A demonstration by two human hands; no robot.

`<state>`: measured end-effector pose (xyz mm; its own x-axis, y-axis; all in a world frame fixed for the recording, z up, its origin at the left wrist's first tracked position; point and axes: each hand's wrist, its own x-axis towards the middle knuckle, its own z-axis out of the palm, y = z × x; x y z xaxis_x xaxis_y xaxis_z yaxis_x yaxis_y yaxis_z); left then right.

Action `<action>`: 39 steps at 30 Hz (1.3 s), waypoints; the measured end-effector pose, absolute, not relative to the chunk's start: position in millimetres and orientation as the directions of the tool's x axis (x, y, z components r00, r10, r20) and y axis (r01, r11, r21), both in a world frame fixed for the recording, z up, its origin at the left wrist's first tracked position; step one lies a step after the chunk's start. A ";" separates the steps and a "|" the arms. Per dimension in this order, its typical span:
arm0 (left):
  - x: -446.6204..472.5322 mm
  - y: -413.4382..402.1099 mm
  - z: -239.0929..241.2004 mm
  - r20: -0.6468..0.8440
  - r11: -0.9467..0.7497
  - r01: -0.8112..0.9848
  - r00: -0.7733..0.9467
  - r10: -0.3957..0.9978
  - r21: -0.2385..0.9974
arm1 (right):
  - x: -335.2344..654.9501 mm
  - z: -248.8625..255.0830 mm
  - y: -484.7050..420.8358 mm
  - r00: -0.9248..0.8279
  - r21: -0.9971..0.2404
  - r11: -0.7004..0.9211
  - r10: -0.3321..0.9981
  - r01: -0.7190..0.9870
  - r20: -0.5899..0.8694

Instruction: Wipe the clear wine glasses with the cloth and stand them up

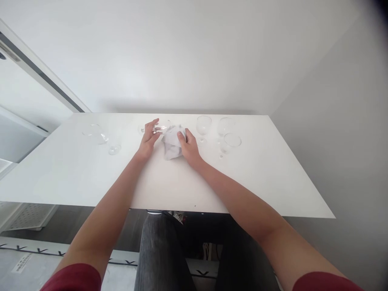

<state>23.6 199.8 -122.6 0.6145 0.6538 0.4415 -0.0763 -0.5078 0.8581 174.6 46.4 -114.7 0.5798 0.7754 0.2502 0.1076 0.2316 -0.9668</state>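
Note:
My left hand (149,137) grips a clear wine glass (162,127) held on its side over the white table (212,182), fingers curled round its stem end. My right hand (188,146) is closed on a crumpled white cloth (172,144) pressed against the glass's bowl. Both hands are near the middle of the table's far half.
Another clear glass (98,135) lies tipped on its side at the left, foot toward me. Three upright wine glasses (203,126) (226,125) (232,142) stand right of my hands. A white wall runs behind the table; a window frame is at far left.

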 end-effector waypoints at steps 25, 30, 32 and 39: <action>28.1 175.3 -104.7 0.532 -0.661 0.011 0.584 0.613 0.750 | 167.3 -97.0 29.8 0.176 -0.935 0.329 0.921 0.132 0.349; 29.4 179.0 -106.6 0.516 -0.642 0.023 0.573 0.636 0.766 | 154.0 -106.1 31.1 0.052 -0.832 0.413 0.885 0.370 0.462; 29.1 175.9 -104.6 0.524 -0.661 0.010 0.601 0.604 0.750 | 150.6 -110.2 32.1 0.038 -0.835 0.371 0.906 0.405 0.421; 23.9 172.9 -101.5 0.585 -0.683 0.000 0.518 0.625 0.730 | 161.5 -104.8 31.6 0.073 -0.973 0.225 0.971 0.053 0.228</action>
